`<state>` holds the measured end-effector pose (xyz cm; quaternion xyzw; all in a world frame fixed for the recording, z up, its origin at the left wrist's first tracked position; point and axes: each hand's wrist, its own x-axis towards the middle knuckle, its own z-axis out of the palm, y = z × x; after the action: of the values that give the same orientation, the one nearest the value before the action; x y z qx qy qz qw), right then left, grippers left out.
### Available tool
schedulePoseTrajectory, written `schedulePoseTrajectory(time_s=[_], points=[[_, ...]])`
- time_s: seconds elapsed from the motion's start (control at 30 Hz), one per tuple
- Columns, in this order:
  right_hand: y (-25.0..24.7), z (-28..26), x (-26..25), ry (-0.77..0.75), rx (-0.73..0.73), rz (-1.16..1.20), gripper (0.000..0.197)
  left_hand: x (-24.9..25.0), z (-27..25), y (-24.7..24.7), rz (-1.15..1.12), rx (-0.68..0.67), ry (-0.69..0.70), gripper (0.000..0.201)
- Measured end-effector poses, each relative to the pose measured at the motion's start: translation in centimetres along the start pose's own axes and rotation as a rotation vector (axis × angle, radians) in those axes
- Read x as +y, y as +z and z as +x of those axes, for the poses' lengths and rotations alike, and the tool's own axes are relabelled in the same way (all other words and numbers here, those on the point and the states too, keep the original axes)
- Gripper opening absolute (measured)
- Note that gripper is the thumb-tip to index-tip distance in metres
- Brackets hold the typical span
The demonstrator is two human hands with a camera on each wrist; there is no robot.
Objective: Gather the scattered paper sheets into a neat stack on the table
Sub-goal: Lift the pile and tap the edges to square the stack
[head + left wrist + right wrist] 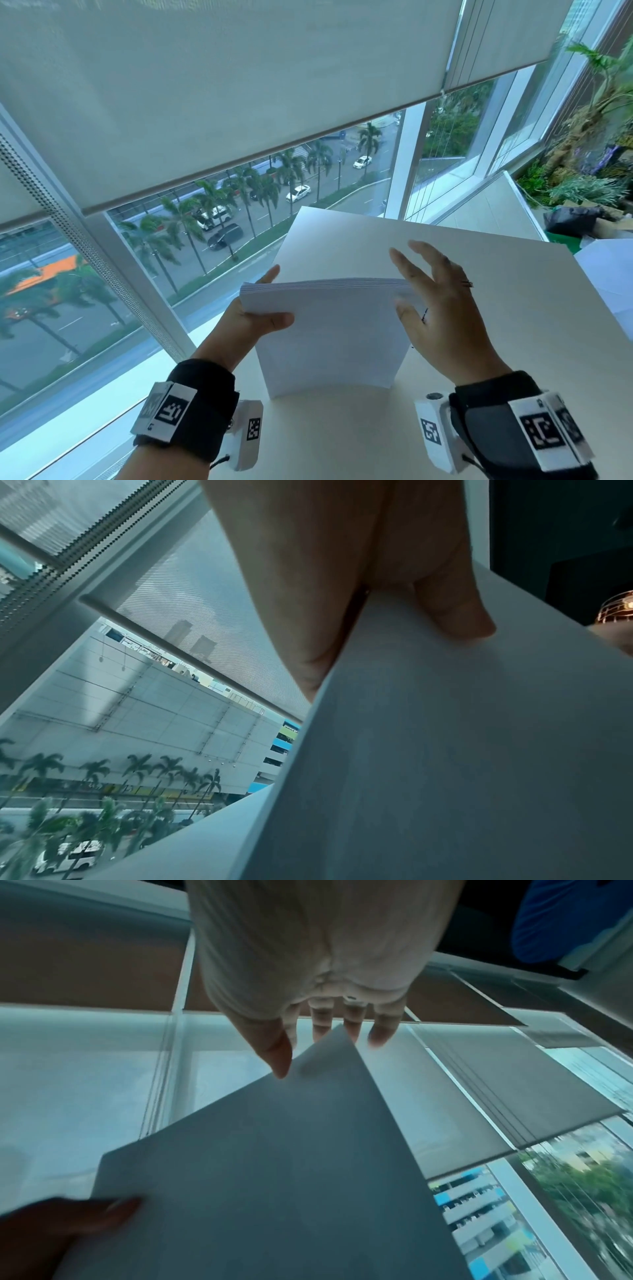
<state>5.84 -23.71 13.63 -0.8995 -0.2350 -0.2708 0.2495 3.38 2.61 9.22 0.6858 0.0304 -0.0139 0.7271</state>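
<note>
**Paper stack stood on edge between my hands**

Nearest me, black wrist bands (202, 407) with white tagged blocks wrapped both my forearms. My left hand (251, 320) came up from the lower left and clamped the upper left corner of the paper stack (329, 335): the thumb lay flat across the front sheet and the fingers reached behind, one fingertip showing past the top edge. In the left wrist view that thumb pressed into the smooth face of the stack (445, 750). My right hand (442, 301) was at the stack's right edge with its grip apart, fingers straight and spread, the palm turned toward the paper; in the right wrist view the thumb tip touched the sheet (281, 1164) near its top corner while the other fingers stood behind the corner. A thin ring sat on one finger.

The stack stood upright with its bottom edge on the white counter (513, 325), bowed slightly so the front face bulged toward me. The sheets were plain, matt white, and their top edges showed as fine, closely aligned lines. The counter was smooth and pale.

More white paper (613, 274) lay at the counter's far right. Beyond that stood a large window (239, 219) with a woven roller blind (239, 85) half lowered, and green plants (589, 164) to the right.
</note>
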Motion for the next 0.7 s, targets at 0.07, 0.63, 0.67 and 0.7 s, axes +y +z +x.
schedulePoseTrajectory(time_s=[0.07, 0.63, 0.67, 0.7], points=[[-0.2, 0.3, -0.9, -0.055, -0.097, -0.155, 0.060, 0.2, -0.1, 0.1, 0.034, 0.017, 0.001, 0.048], [-0.3, 1.9, -4.2, -0.167, -0.440, -0.326, 0.078, 0.0, -0.6, 0.2, 0.041, 0.040, -0.002, 0.036], [0.0, 1.9, -4.3, -0.193, -0.443, -0.327, 0.077, 0.1, -0.6, 0.2, 0.039, 0.034, 0.002, 0.036], [0.0, 2.0, -4.5, -0.196, -0.434, -0.322, 0.076, 0.1, -0.7, 0.3, 0.030, 0.031, 0.003, 0.035]])
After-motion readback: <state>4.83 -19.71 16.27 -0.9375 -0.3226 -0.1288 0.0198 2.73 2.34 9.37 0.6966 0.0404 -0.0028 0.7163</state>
